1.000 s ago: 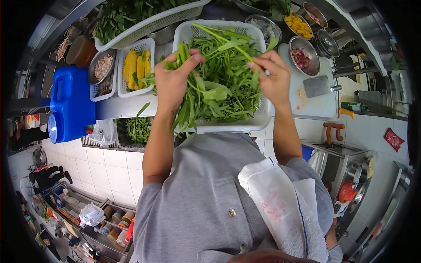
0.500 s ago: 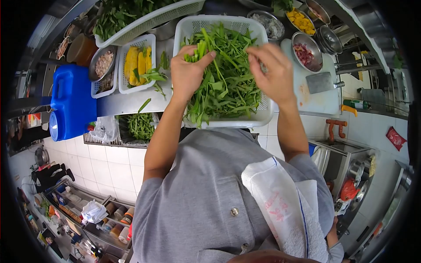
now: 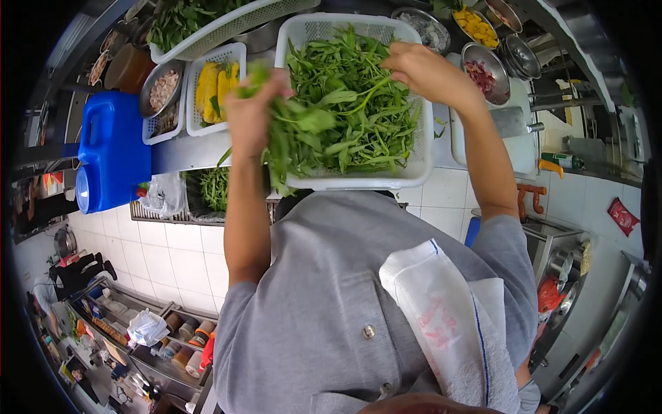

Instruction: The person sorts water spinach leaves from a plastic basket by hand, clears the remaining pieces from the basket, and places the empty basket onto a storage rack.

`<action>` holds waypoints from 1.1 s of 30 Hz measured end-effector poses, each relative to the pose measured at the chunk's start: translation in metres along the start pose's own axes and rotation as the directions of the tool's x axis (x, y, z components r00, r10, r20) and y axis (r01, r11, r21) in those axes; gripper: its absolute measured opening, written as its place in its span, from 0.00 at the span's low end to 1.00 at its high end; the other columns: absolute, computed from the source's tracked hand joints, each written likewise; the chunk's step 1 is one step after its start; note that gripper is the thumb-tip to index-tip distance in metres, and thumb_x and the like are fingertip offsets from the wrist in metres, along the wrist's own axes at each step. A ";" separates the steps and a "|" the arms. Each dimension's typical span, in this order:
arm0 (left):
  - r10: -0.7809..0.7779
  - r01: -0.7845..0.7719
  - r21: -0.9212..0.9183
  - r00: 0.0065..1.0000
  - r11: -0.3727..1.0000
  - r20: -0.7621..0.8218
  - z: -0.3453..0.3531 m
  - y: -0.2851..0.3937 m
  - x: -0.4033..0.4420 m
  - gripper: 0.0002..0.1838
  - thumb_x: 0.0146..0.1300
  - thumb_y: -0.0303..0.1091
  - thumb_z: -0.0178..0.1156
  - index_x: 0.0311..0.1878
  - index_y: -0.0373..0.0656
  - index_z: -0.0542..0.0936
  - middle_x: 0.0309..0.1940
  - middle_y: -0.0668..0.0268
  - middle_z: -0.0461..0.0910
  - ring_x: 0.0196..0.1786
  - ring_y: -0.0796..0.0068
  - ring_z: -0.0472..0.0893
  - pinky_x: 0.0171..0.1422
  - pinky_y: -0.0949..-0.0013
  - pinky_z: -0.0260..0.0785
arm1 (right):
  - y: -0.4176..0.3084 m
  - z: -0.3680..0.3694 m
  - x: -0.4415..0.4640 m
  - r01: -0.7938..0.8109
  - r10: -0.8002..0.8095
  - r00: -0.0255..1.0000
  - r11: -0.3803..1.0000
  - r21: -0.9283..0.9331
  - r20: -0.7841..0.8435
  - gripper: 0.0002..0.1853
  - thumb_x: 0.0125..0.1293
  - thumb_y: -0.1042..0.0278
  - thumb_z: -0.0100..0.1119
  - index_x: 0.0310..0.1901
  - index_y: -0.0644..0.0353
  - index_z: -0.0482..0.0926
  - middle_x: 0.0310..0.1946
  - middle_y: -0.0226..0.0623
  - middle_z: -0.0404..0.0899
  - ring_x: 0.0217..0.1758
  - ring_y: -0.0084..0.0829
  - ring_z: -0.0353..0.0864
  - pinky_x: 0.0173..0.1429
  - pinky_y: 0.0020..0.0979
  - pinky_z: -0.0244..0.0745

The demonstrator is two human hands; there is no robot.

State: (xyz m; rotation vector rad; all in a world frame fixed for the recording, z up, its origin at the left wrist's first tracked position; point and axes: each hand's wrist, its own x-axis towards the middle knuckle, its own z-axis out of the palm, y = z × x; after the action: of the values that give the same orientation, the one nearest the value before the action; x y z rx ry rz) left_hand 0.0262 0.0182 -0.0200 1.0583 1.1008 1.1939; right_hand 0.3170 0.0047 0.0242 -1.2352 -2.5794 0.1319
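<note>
A white perforated basket [image 3: 407,178] holds a heap of leafy green vegetables [image 3: 358,131]. My left hand [image 3: 252,117], blurred by motion, is closed around a bunch of green stems [image 3: 293,131] at the basket's left side; leaves hang below it over the rim. My right hand [image 3: 417,69] is over the basket's upper right part, its fingers pinched on a green stem that runs down into the heap. A smaller white basket with yellow vegetables [image 3: 207,90] lies left of my left hand.
A blue jug [image 3: 110,152] stands at the left. On the right, a cleaver [image 3: 509,123] rests on a white cutting board [image 3: 469,141], near a metal bowl of red pieces [image 3: 483,76]. Another basket of greens [image 3: 234,31] is at the upper left.
My left hand has moved left with its bunch, out to the basket's rim. My right hand has moved up and its fingers have closed on a stem.
</note>
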 end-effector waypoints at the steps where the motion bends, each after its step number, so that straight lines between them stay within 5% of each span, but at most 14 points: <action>1: 0.028 -0.034 -0.095 0.998 0.995 -0.057 -0.012 0.011 -0.002 0.13 0.56 0.34 0.67 0.41 0.38 0.81 0.22 0.67 0.78 0.23 0.80 0.75 0.28 0.75 0.67 | 0.004 0.001 -0.008 -0.084 0.102 0.985 0.988 -0.132 0.141 0.14 0.59 0.73 0.60 0.47 0.65 0.79 0.35 0.43 0.74 0.38 0.45 0.77 0.42 0.40 0.72; 3: 0.034 -0.048 -0.375 0.998 0.926 -0.044 -0.038 0.020 0.001 0.12 0.58 0.31 0.64 0.43 0.37 0.78 0.23 0.66 0.75 0.28 0.76 0.75 0.36 0.74 0.68 | 0.008 -0.003 -0.023 -0.156 0.227 0.939 0.951 -0.267 0.260 0.12 0.59 0.74 0.59 0.44 0.66 0.79 0.35 0.43 0.74 0.37 0.45 0.77 0.42 0.40 0.71; 6: 0.193 -0.126 -0.395 0.972 0.910 0.133 -0.051 0.031 -0.001 0.11 0.56 0.28 0.63 0.41 0.35 0.78 0.30 0.59 0.79 0.36 0.71 0.77 0.47 0.70 0.70 | 0.001 -0.037 -0.032 -0.100 0.102 0.995 0.994 -0.052 0.022 0.10 0.62 0.73 0.57 0.43 0.66 0.79 0.35 0.43 0.74 0.36 0.45 0.77 0.41 0.39 0.71; 8: 0.402 -0.350 -0.260 0.897 0.900 0.182 -0.034 0.046 -0.008 0.12 0.54 0.26 0.62 0.41 0.32 0.79 0.42 0.54 0.80 0.46 0.65 0.77 0.58 0.66 0.67 | -0.015 -0.061 -0.031 -0.208 0.221 0.954 0.975 0.080 -0.202 0.07 0.61 0.72 0.56 0.40 0.63 0.79 0.34 0.44 0.77 0.40 0.46 0.78 0.44 0.42 0.73; 11: 0.451 -0.484 0.052 0.844 0.873 0.292 -0.008 0.063 -0.020 0.14 0.52 0.26 0.62 0.42 0.30 0.81 0.53 0.53 0.78 0.53 0.64 0.75 0.62 0.64 0.64 | -0.020 -0.065 -0.030 -0.144 0.150 0.978 0.988 0.051 -0.146 0.07 0.62 0.72 0.55 0.39 0.65 0.78 0.33 0.43 0.77 0.40 0.45 0.77 0.44 0.41 0.73; 17: 0.550 -0.754 0.304 0.640 0.582 0.536 0.060 0.040 -0.032 0.12 0.53 0.27 0.63 0.42 0.34 0.83 0.45 0.57 0.83 0.46 0.65 0.80 0.53 0.64 0.72 | -0.044 -0.042 -0.028 -0.059 0.053 0.986 0.998 -0.030 -0.158 0.06 0.60 0.76 0.56 0.39 0.66 0.76 0.32 0.44 0.75 0.39 0.46 0.74 0.39 0.40 0.71; 23: 0.477 -0.686 0.393 0.717 0.612 0.508 0.090 0.006 -0.055 0.13 0.50 0.22 0.63 0.42 0.31 0.80 0.36 0.51 0.80 0.39 0.53 0.80 0.44 0.62 0.72 | -0.068 -0.006 -0.041 -0.128 0.113 0.968 0.990 -0.055 -0.224 0.09 0.51 0.70 0.64 0.31 0.61 0.75 0.29 0.36 0.74 0.35 0.35 0.76 0.30 0.35 0.72; 25: 0.505 -0.698 0.394 0.710 0.598 0.490 0.085 0.004 -0.065 0.12 0.52 0.22 0.63 0.41 0.31 0.80 0.34 0.52 0.79 0.38 0.55 0.80 0.42 0.63 0.72 | -0.071 0.023 -0.056 -0.362 0.753 0.627 0.510 0.780 -0.202 0.08 0.55 0.69 0.63 0.34 0.62 0.77 0.32 0.36 0.77 0.36 0.33 0.77 0.30 0.32 0.73; 26: 0.445 -0.650 0.355 0.738 0.672 0.507 0.079 0.004 -0.069 0.11 0.53 0.23 0.63 0.41 0.32 0.80 0.37 0.53 0.80 0.40 0.57 0.80 0.44 0.64 0.72 | -0.058 0.026 -0.064 -0.365 0.752 0.630 0.505 0.782 -0.192 0.08 0.55 0.69 0.63 0.34 0.62 0.77 0.32 0.36 0.77 0.36 0.33 0.77 0.30 0.32 0.73; 28: 0.378 -0.589 0.319 0.762 0.742 0.527 0.059 0.003 -0.074 0.10 0.55 0.25 0.62 0.41 0.32 0.80 0.39 0.55 0.80 0.41 0.58 0.81 0.46 0.64 0.72 | -0.024 0.026 -0.079 -0.083 0.798 0.600 0.124 0.989 -0.050 0.11 0.58 0.70 0.62 0.43 0.62 0.80 0.40 0.39 0.81 0.43 0.35 0.79 0.40 0.33 0.76; 29: 0.355 -0.520 0.219 0.781 0.826 0.513 0.043 0.001 -0.070 0.11 0.55 0.26 0.63 0.42 0.35 0.82 0.40 0.57 0.81 0.44 0.61 0.80 0.50 0.64 0.72 | -0.025 0.027 -0.080 -0.079 0.801 0.596 0.123 0.989 -0.052 0.11 0.58 0.70 0.62 0.43 0.62 0.80 0.40 0.39 0.81 0.43 0.35 0.79 0.40 0.33 0.76; 30: 0.328 -0.437 0.113 0.799 0.892 0.504 0.027 0.002 -0.068 0.11 0.56 0.27 0.63 0.43 0.37 0.83 0.40 0.59 0.82 0.47 0.64 0.79 0.53 0.63 0.71 | -0.029 0.026 -0.083 -0.417 0.642 0.763 0.577 0.703 -0.075 0.14 0.59 0.71 0.61 0.47 0.62 0.80 0.44 0.42 0.81 0.48 0.38 0.79 0.48 0.36 0.75; 31: 0.258 -0.370 0.179 0.855 0.912 0.450 0.017 0.017 -0.071 0.11 0.58 0.29 0.62 0.43 0.36 0.84 0.42 0.57 0.83 0.53 0.66 0.77 0.59 0.61 0.68 | -0.031 0.027 -0.084 -0.485 0.483 0.874 0.863 0.142 0.051 0.16 0.59 0.72 0.60 0.50 0.62 0.79 0.48 0.44 0.80 0.53 0.41 0.78 0.55 0.38 0.74; 33: 0.288 -0.347 0.046 0.839 0.937 0.461 0.004 0.010 -0.073 0.10 0.58 0.27 0.61 0.41 0.32 0.82 0.37 0.56 0.83 0.54 0.63 0.76 0.59 0.60 0.69 | -0.046 0.032 -0.058 -0.366 0.398 0.914 0.893 0.263 -0.080 0.24 0.60 0.70 0.59 0.60 0.59 0.74 0.57 0.48 0.76 0.60 0.46 0.74 0.64 0.40 0.67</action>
State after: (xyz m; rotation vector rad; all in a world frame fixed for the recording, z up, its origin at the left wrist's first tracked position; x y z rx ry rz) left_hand 0.0254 -0.0541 -0.0043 1.5750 0.6568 1.0633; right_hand 0.3077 -0.0684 -0.0088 -1.5801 -2.1030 0.4185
